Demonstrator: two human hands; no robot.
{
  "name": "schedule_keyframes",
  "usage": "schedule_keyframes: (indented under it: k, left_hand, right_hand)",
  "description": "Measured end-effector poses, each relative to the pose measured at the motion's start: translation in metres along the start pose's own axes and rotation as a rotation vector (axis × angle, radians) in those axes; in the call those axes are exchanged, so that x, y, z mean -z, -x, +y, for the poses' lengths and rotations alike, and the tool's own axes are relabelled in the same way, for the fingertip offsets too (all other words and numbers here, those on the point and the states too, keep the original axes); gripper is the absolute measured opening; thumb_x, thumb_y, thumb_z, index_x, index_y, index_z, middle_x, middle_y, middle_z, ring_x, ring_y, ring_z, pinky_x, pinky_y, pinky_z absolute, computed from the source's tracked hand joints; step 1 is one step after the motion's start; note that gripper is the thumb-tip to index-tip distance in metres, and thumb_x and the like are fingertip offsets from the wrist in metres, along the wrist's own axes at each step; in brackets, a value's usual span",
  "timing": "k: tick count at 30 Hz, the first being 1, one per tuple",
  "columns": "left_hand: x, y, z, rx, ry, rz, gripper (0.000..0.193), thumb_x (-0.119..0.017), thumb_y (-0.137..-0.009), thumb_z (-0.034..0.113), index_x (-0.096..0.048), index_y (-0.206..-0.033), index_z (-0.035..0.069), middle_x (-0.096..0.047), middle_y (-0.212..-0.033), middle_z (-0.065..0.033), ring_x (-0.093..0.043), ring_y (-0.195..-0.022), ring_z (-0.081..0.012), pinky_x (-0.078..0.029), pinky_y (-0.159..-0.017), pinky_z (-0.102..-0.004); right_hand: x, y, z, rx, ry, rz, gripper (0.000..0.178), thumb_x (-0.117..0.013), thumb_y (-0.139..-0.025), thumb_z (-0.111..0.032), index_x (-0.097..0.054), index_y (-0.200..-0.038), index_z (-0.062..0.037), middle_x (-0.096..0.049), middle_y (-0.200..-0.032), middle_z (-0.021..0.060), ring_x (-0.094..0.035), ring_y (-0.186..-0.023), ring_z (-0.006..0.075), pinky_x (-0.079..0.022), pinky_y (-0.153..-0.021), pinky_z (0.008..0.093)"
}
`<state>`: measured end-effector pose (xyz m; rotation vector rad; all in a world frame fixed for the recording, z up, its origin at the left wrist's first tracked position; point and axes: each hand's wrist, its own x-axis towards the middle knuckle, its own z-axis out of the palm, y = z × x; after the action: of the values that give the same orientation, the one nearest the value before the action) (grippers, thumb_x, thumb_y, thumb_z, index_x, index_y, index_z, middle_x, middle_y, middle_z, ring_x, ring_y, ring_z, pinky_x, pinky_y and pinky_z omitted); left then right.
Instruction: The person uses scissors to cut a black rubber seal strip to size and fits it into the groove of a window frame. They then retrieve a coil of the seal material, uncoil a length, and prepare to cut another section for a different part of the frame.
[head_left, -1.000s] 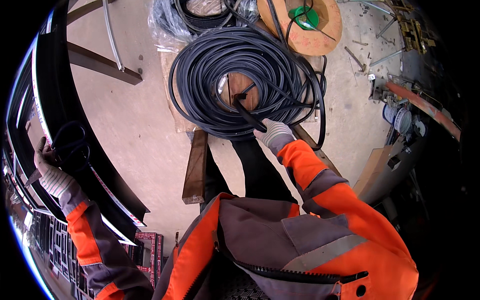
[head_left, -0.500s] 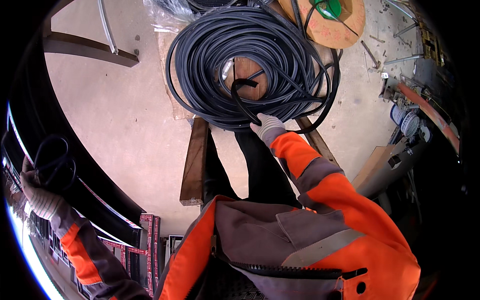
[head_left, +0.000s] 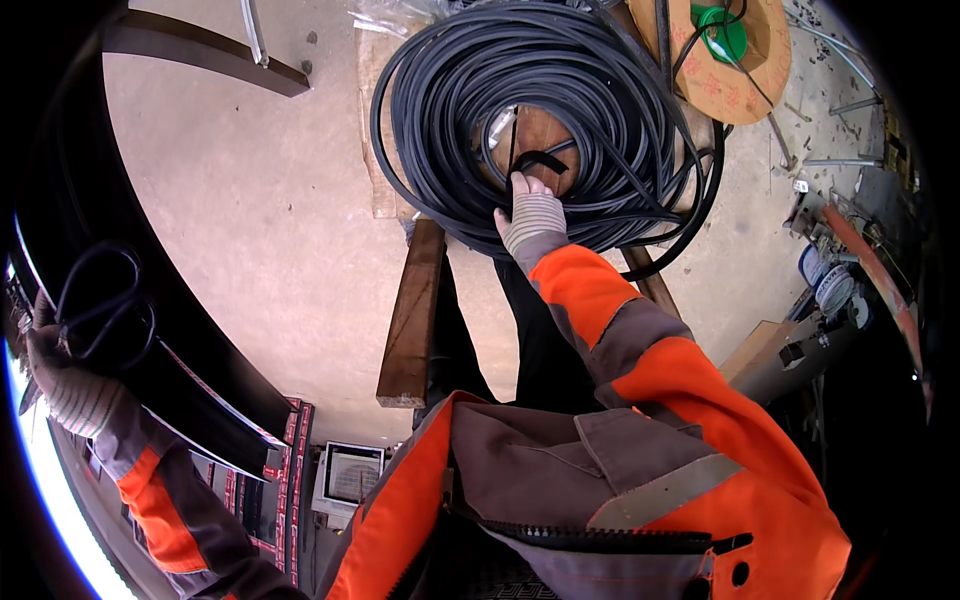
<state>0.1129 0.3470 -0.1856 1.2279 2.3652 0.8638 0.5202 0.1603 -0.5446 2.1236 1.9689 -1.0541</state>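
A large coil of black rubber-like strip (head_left: 430, 130) lies ahead of me. My right hand (head_left: 533, 215), in a striped pale glove with the fingertips bare, is over the coil's near inner edge. Its fingers are closed round a loose strip end (head_left: 543, 159), which curls over the coil's open centre. Far to the left, my left hand (head_left: 72, 385) wears a similar glove. Its fingers are bent round a looped black cord (head_left: 100, 300) beside a long dark profile (head_left: 150, 270). Part of that grip is dark and hard to see.
Wooden beams (head_left: 412, 320) support the coil near my legs. A cardboard reel with a green core (head_left: 725, 35) stands at the far right. Right of the coil are a reddish bar (head_left: 870, 255) and white spools (head_left: 832, 290). A brown metal profile (head_left: 200, 48) lies at the far left.
My right hand has moved farther in over the coil, towards its centre, still gripping the strip. The head view has shifted, and my left hand still has the looped cord.
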Motion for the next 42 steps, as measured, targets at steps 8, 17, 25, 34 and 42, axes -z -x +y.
schedule_keyframes:
  k: [8, 17, 25, 34, 42]
  left_hand:
    - [0.014, -0.004, -0.012, -0.035, -0.044, 0.019, 0.037, -0.038, -0.096, 0.02, -0.061, -0.116, -0.002, -0.061, -0.124, -0.0139, -0.065, -0.105, -0.024, -0.058, -0.089, -0.0381]
    - [0.032, -0.002, -0.009, -0.088, -0.099, 0.026, 0.037, -0.039, -0.097, 0.022, -0.061, -0.117, -0.001, -0.062, -0.121, -0.0125, -0.065, -0.103, -0.0227, -0.057, -0.088, -0.037]
    - [0.034, -0.002, -0.02, -0.09, -0.105, 0.025, 0.036, -0.04, -0.098, 0.023, -0.061, -0.117, 0.0, -0.062, -0.119, -0.0114, -0.065, -0.102, -0.0216, -0.057, -0.087, -0.036]
    - [0.038, 0.002, -0.025, -0.101, -0.119, 0.03, 0.036, -0.042, -0.098, 0.024, -0.061, -0.118, 0.001, -0.062, -0.116, -0.0101, -0.066, -0.1, -0.0203, -0.057, -0.086, -0.0348]
    - [0.037, 0.0, -0.027, -0.117, -0.134, 0.038, 0.035, -0.043, -0.099, 0.025, -0.06, -0.119, 0.002, -0.063, -0.113, -0.0089, -0.066, -0.099, -0.0192, -0.057, -0.086, -0.0338]
  right_hand:
    - [-0.032, -0.002, -0.039, 0.202, 0.078, -0.403, 0.043, -0.07, -0.082, -0.035, -0.058, -0.114, -0.0082, -0.06, -0.107, 0.0121, -0.059, -0.102, 0.0304, -0.05, -0.085, 0.0437]
    - [-0.078, -0.015, -0.029, 0.208, 0.167, -0.6, 0.029, -0.064, -0.089, -0.03, -0.059, -0.108, -0.0089, -0.063, -0.103, 0.0139, -0.063, -0.098, 0.0317, -0.051, -0.083, 0.0455]
    - [-0.053, -0.008, 0.005, 0.132, -0.318, -0.491, 0.034, -0.058, -0.093, -0.03, -0.061, -0.114, -0.0036, -0.067, -0.108, 0.0195, -0.061, -0.103, 0.0393, -0.049, -0.089, 0.044]
    - [-0.055, -0.003, 0.015, -0.031, -0.748, -0.6, 0.025, -0.061, -0.094, -0.021, -0.064, -0.109, -0.0013, -0.07, -0.089, 0.012, -0.066, -0.082, 0.02, -0.051, -0.077, 0.0332]
    - [-0.07, 0.001, 0.004, -0.165, -0.837, -0.604, 0.024, -0.066, -0.092, -0.019, -0.065, -0.106, 0.0001, -0.07, -0.091, 0.0099, -0.064, -0.083, 0.0162, -0.052, -0.078, 0.0312]
